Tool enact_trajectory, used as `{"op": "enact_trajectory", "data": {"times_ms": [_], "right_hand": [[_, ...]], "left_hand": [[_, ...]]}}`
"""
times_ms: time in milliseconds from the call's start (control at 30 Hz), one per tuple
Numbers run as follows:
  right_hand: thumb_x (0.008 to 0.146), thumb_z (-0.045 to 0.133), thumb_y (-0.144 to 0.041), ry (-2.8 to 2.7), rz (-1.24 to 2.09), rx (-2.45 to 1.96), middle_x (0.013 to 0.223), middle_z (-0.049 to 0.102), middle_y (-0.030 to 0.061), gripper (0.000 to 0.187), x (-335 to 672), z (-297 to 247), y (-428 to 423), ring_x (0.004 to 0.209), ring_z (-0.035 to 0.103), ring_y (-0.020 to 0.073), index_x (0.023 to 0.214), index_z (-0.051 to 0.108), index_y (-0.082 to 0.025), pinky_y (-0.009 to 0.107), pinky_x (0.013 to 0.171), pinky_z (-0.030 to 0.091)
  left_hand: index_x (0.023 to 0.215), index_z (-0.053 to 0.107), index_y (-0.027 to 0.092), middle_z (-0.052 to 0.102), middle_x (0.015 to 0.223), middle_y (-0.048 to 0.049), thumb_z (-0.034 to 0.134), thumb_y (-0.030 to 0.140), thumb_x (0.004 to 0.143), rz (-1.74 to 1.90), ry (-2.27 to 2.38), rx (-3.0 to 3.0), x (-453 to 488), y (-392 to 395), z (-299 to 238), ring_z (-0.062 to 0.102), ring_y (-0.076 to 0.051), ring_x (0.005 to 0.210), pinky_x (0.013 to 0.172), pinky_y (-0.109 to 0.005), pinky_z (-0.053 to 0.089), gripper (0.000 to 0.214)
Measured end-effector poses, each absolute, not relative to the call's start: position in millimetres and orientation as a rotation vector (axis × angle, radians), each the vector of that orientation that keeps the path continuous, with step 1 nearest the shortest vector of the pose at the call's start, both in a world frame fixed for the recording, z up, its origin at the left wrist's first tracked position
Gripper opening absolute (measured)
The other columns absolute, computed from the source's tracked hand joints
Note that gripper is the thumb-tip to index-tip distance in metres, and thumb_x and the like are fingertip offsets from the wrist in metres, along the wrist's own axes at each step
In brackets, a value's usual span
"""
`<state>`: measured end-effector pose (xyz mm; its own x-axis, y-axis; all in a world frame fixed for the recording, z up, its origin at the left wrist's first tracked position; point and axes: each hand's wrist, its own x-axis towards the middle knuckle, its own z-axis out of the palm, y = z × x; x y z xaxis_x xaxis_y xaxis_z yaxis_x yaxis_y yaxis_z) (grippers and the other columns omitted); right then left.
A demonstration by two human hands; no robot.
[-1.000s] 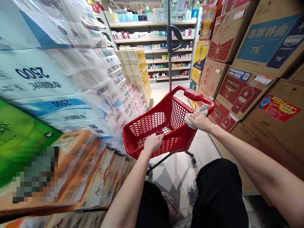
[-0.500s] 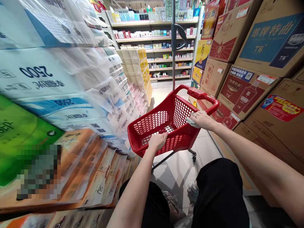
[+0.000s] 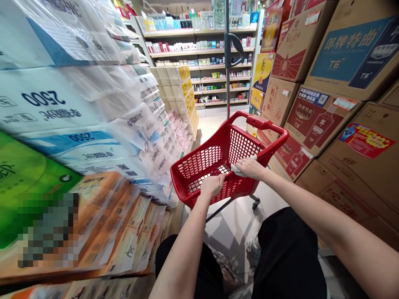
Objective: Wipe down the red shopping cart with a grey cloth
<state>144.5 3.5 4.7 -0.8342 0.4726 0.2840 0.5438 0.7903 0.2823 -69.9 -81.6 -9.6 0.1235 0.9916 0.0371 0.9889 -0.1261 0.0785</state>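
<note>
A red plastic shopping cart (image 3: 249, 185) with a perforated basket stands in front of me on the tiled floor. My left hand (image 3: 212, 185) is closed around the near rim of the basket. A little to its right, my right hand (image 3: 251, 167) presses a crumpled white cloth or tissue (image 3: 237, 170) onto the same rim, its fingers curled over it. The red push handle (image 3: 261, 123) rises at the basket's right end, and neither hand touches it. Inside the basket I see only its lattice walls and floor.
Stacked packs of tissue paper (image 3: 75, 101) line the left side, with orange packs (image 3: 102, 216) lower down. Cardboard boxes (image 3: 318, 118) are piled on the right. Beyond the cart are a grey pole (image 3: 227, 85) and shelves of small goods (image 3: 202, 52).
My right hand has slid left along the basket's near rim with the white cloth, closer to my left hand. The cart and left hand appear slightly further right in view.
</note>
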Motion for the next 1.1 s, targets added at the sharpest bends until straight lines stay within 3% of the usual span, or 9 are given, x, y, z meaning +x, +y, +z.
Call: {"op": "enact_trajectory", "data": {"times_ms": [300,500,733,933,1100], "right_hand": [[0.092,0.037,-0.019,-2.698,-0.797,-0.97,0.086,0.064,0.0112,0.025,216.9,27.0,29.4,0.082,0.054,0.0217,0.099,0.06,-0.013,0.033,0.079,0.03],[0.091,0.039,-0.021,-2.693,-0.758,-0.996,0.09,0.064,0.0101,0.025,204.1,18.8,22.4,0.083,0.053,0.0216,0.107,0.058,-0.015,0.033,0.077,0.03],[0.092,0.038,-0.019,-2.75,-0.711,-0.94,0.085,0.063,0.008,0.022,184.5,15.2,6.0,0.079,0.053,0.0192,0.098,0.059,-0.016,0.031,0.075,0.031],[0.092,0.04,-0.037,-2.711,-0.763,-0.913,0.093,0.061,0.0092,0.033,230.3,28.3,18.7,0.088,0.052,0.0218,0.112,0.057,-0.017,0.033,0.081,0.031],[0.091,0.041,-0.044,-2.593,-0.803,-1.045,0.093,0.06,0.0128,0.04,245.8,25.1,25.1,0.09,0.05,0.0252,0.11,0.059,-0.013,0.037,0.084,0.03]], "left_hand": [[0.092,0.066,0.023,0.069,0.087,-0.008,-0.001,0.052,0.091,0.174,2.067,2.359,-67.1,-73.4,-15.7,0.064,-0.022,0.084,0.072,-0.029,0.041,0.073],[0.092,0.067,0.023,0.069,0.087,-0.0085,0.0,0.052,0.091,0.164,2.07,2.36,-65.4,-70.6,-17.4,0.064,-0.023,0.083,0.071,-0.031,0.042,0.073],[0.094,0.066,0.023,0.069,0.085,-0.0076,0.0,0.051,0.092,0.154,2.091,2.354,-63.5,-78.1,-17.3,0.064,-0.021,0.082,0.07,-0.029,0.041,0.072],[0.093,0.066,0.023,0.069,0.087,-0.0072,0.0,0.052,0.092,0.14,2.071,2.361,-66.3,-79.2,-17.1,0.064,-0.021,0.083,0.069,-0.028,0.04,0.072],[0.095,0.066,0.024,0.069,0.086,-0.0073,0.0,0.051,0.092,0.158,2.046,2.381,-64.9,-76.4,-18.1,0.064,-0.021,0.081,0.07,-0.029,0.041,0.072]]}}
